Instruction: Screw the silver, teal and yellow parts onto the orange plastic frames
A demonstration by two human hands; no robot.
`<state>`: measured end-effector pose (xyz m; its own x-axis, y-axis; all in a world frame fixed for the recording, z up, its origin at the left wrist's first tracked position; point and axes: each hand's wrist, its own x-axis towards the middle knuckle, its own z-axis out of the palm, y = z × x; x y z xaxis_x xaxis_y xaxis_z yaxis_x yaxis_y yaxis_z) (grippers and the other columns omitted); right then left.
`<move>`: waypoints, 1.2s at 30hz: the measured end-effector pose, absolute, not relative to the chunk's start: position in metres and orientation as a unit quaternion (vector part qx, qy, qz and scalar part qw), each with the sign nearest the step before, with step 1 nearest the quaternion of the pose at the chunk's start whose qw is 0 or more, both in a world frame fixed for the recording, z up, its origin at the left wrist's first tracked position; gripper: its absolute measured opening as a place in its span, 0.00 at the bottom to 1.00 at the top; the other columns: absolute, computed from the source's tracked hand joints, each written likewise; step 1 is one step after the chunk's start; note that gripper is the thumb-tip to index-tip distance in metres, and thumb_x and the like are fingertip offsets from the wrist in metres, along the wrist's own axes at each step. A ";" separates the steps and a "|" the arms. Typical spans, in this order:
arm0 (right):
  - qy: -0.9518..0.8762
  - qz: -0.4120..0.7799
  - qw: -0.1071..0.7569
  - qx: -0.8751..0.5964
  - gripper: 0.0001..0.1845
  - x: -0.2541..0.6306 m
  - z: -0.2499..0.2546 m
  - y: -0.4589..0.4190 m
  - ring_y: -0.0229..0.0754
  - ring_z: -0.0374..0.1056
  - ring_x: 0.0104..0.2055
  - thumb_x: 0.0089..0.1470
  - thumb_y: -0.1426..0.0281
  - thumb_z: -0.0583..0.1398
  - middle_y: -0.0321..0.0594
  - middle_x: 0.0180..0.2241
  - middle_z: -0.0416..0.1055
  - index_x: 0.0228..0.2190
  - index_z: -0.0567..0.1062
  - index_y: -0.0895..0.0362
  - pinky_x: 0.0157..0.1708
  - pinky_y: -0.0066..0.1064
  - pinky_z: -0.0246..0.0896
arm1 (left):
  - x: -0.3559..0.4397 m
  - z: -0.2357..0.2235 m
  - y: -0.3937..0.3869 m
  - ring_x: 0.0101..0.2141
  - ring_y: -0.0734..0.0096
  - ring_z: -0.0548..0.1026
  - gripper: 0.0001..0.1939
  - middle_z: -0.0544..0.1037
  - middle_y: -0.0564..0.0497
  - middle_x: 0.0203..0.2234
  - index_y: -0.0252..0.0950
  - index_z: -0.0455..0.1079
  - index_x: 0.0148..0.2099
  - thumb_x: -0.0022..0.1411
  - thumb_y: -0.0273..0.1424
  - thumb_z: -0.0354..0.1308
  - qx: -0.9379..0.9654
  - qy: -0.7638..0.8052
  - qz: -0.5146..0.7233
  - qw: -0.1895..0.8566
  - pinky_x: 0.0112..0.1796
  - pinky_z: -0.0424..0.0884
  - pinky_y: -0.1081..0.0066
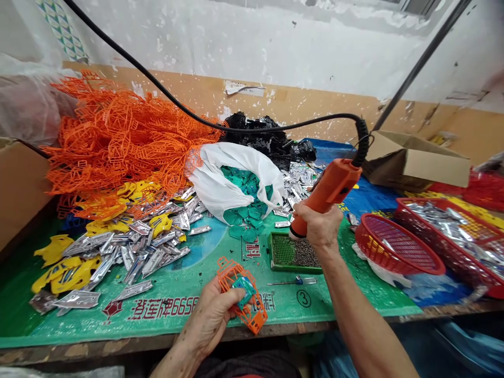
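Near the table's front edge, my left hand [210, 315] grips an orange plastic frame [255, 318], its thumb pressing on a teal translucent plastic piece [244, 287] that lies on the frame. My right hand [321, 226] is wrapped round an orange electric screwdriver [331, 184], which tilts down to the left. The tool's tip is over a green tray [283, 252] of small screws [307, 253]; whether it touches them I cannot tell. Just in front of the tray lies a small hand screwdriver [295, 281] with a clear handle.
Orange frames [129, 142] are heaped at the back left, above yellow parts [74, 273] and silvery pieces [134, 257]. A white bag [212, 178] spills teal pieces. Black parts [255, 136] lie behind. Red baskets [397, 247] and a cardboard box [417, 163] stand right. A black cable [157, 86] hangs across.
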<state>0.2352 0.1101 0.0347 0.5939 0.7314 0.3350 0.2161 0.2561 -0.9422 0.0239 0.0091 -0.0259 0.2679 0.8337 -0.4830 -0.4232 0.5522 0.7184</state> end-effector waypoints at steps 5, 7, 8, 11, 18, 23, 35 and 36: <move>-0.396 0.188 0.695 -0.570 0.19 0.236 0.036 0.111 0.38 0.65 0.22 0.28 0.70 0.67 0.32 0.21 0.69 0.28 0.72 0.61 0.25 0.33 0.63 | 0.023 -0.026 0.010 0.32 0.68 0.75 0.19 0.77 0.48 0.35 0.34 0.70 0.43 0.46 0.26 0.66 0.230 0.451 0.404 0.762 0.30 0.73 0.70; -0.395 0.192 0.703 -0.559 0.18 0.239 0.038 0.112 0.38 0.65 0.21 0.29 0.70 0.68 0.32 0.20 0.69 0.28 0.72 0.60 0.24 0.33 0.63 | 0.023 -0.027 0.011 0.33 0.68 0.75 0.19 0.77 0.48 0.35 0.34 0.70 0.43 0.47 0.27 0.66 0.238 0.446 0.403 0.763 0.31 0.73 0.70; -0.396 0.195 0.707 -0.553 0.18 0.240 0.039 0.111 0.38 0.65 0.20 0.30 0.70 0.68 0.32 0.20 0.69 0.28 0.72 0.60 0.23 0.33 0.63 | 0.023 -0.027 0.011 0.33 0.68 0.74 0.18 0.77 0.48 0.35 0.34 0.70 0.43 0.47 0.27 0.66 0.243 0.441 0.404 0.764 0.31 0.73 0.70; -0.403 0.214 0.720 -0.523 0.17 0.240 0.050 0.105 0.38 0.65 0.19 0.32 0.70 0.67 0.31 0.20 0.68 0.30 0.72 0.59 0.22 0.33 0.63 | 0.024 -0.028 0.010 0.30 0.70 0.74 0.15 0.76 0.49 0.32 0.34 0.70 0.41 0.49 0.28 0.65 0.255 0.422 0.410 0.768 0.31 0.72 0.71; -0.420 0.319 0.748 -0.402 0.10 0.199 0.081 0.057 0.38 0.65 0.20 0.38 0.74 0.65 0.31 0.20 0.68 0.27 0.72 0.55 0.22 0.34 0.63 | 0.028 -0.026 0.009 0.28 0.71 0.74 0.14 0.77 0.50 0.31 0.33 0.70 0.38 0.46 0.25 0.65 0.248 0.403 0.425 0.772 0.30 0.72 0.71; -0.439 0.348 0.712 -0.423 0.08 0.166 0.084 0.030 0.40 0.65 0.25 0.38 0.73 0.64 0.34 0.24 0.68 0.25 0.71 0.54 0.27 0.38 0.65 | 0.029 -0.023 0.010 0.25 0.71 0.73 0.15 0.77 0.50 0.27 0.32 0.70 0.36 0.43 0.27 0.67 0.248 0.412 0.428 0.765 0.30 0.71 0.70; -0.442 0.381 0.688 -0.431 0.31 0.145 0.078 0.023 0.40 0.66 0.26 0.37 0.75 0.64 0.31 0.25 0.68 0.46 0.66 0.52 0.35 0.42 0.64 | 0.032 -0.021 0.012 0.27 0.71 0.72 0.19 0.75 0.50 0.27 0.31 0.72 0.39 0.42 0.27 0.66 0.260 0.411 0.432 0.760 0.30 0.69 0.70; -0.445 0.377 0.687 -0.433 0.31 0.145 0.077 0.024 0.40 0.66 0.26 0.37 0.75 0.64 0.31 0.25 0.68 0.46 0.66 0.51 0.35 0.42 0.64 | 0.032 -0.021 0.012 0.27 0.71 0.72 0.19 0.75 0.51 0.27 0.32 0.72 0.40 0.42 0.28 0.66 0.259 0.410 0.433 0.760 0.30 0.69 0.70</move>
<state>0.1453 0.0236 0.0771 0.3190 0.9037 0.2856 -0.1327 0.3409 -0.9307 0.0316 0.0118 -0.0214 0.2898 0.8699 -0.3992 -0.4461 0.4918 0.7478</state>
